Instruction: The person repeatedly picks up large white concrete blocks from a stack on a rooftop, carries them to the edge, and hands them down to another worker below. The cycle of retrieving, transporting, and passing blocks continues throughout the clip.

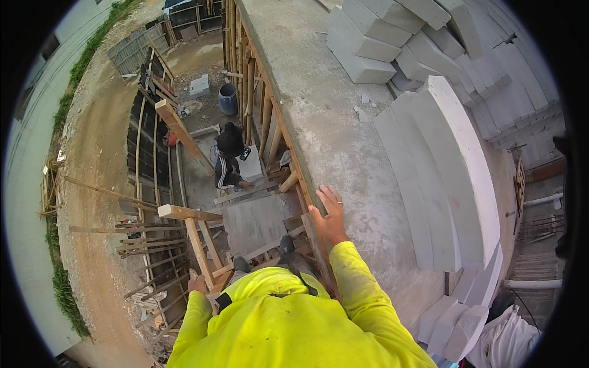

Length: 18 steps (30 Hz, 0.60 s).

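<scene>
Resting spread-fingered along the concrete slab (322, 126), the right hand (330, 218) could slip, upsetting balance; the left hand (197, 283), apart beside a timber post (197, 248), grips indiscernibly.

The scene is lit by soft, even daylight, and only faint shadows are cast on the concrete slab (350, 141). The white blocks (457, 153) and the yellow sleeves (362, 285) are rendered brightest, while the lower level (257, 224) around the person below (228, 172) is left dimmer. Straight edges are strongly bowed toward the sides by fisheye distortion, and the corners are lost in black
</scene>
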Each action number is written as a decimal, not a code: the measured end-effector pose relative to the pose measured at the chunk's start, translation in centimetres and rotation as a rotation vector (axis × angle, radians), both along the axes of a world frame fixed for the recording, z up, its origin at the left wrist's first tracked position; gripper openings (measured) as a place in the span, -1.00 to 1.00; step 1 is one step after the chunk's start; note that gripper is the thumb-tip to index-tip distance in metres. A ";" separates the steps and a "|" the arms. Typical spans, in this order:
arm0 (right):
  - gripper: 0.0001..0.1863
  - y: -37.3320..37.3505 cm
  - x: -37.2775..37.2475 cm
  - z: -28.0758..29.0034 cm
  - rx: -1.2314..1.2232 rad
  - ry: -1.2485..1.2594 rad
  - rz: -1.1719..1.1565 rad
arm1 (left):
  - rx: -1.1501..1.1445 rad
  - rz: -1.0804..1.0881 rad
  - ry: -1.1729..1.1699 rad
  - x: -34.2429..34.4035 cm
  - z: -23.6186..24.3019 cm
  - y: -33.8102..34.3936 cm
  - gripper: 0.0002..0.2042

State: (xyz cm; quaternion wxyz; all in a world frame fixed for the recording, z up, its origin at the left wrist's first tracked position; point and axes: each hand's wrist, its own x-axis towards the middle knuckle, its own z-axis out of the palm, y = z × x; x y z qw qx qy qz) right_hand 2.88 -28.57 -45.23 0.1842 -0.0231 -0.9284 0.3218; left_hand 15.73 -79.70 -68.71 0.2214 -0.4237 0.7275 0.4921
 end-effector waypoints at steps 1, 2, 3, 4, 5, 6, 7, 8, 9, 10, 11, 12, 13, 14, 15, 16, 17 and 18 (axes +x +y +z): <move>-0.52 0.0 0.0 0.0 0.007 0.000 -0.002 | -0.033 -0.047 0.031 0.4 -0.4 0.0 -0.71; -0.53 0.0 0.0 -0.1 0.015 0.000 -0.006 | -0.029 -0.102 0.005 0.5 -1.0 -0.1 -0.70; -0.54 -0.1 -0.1 -0.2 0.021 0.018 -0.001 | -0.065 -0.131 -0.003 0.7 -1.6 -0.2 -0.69; -0.55 -0.1 -0.1 -0.3 0.026 0.035 0.003 | 0.013 -0.118 0.000 0.8 -2.3 -0.3 -0.68; -0.56 -0.1 -0.1 -0.4 0.028 0.049 0.006 | 0.046 -0.077 0.020 1.0 -3.0 -0.5 -0.68; -0.57 -0.1 -0.1 -0.5 0.033 0.049 0.008 | 0.112 -0.059 0.050 1.3 -3.6 -0.6 -0.67; -0.58 -0.1 -0.2 -0.7 0.038 0.051 0.010 | -0.131 -0.315 0.201 1.5 -4.1 -0.7 -0.69; -0.58 -0.1 -0.2 -0.8 0.048 0.062 0.008 | -0.338 -0.596 0.358 1.8 -4.4 -0.7 -0.71; -0.59 0.0 -0.2 -0.9 0.049 0.056 0.014 | -0.533 -0.878 0.422 2.0 -4.5 -0.5 -0.74; -0.59 0.0 -0.2 -1.0 0.052 0.057 0.013 | -0.370 -0.675 0.330 2.3 -4.3 -0.3 -0.73; -0.59 0.0 -0.3 -1.1 0.056 0.060 0.010 | -0.200 -0.467 0.153 2.5 -3.9 0.1 -0.72; -0.60 0.0 -0.3 -1.2 0.061 0.059 0.013 | -0.036 -0.275 0.005 2.7 -3.3 0.5 -0.72; -0.60 0.0 -0.3 -1.2 0.066 0.059 0.013 | 0.005 -0.184 -0.054 2.8 -2.6 1.1 -0.73; -0.61 0.0 -0.3 -1.2 0.076 0.067 0.012 | 0.041 -0.114 -0.088 3.2 -1.7 1.6 -0.74; -0.61 0.0 -0.3 -1.2 0.074 0.057 0.013 | 0.100 -0.030 -0.116 3.3 -0.8 1.9 -0.75; -0.61 0.0 -0.3 -1.2 0.076 0.056 0.015 | 0.059 -0.065 -0.103 3.5 -0.1 2.2 -0.75; -0.62 0.0 -0.2 -1.2 0.083 0.057 0.015 | 0.042 -0.084 -0.087 3.7 0.4 2.3 -0.76; -0.62 0.0 -0.2 -1.1 0.080 0.050 0.016 | 0.026 -0.104 -0.070 3.8 0.6 2.3 -0.76</move>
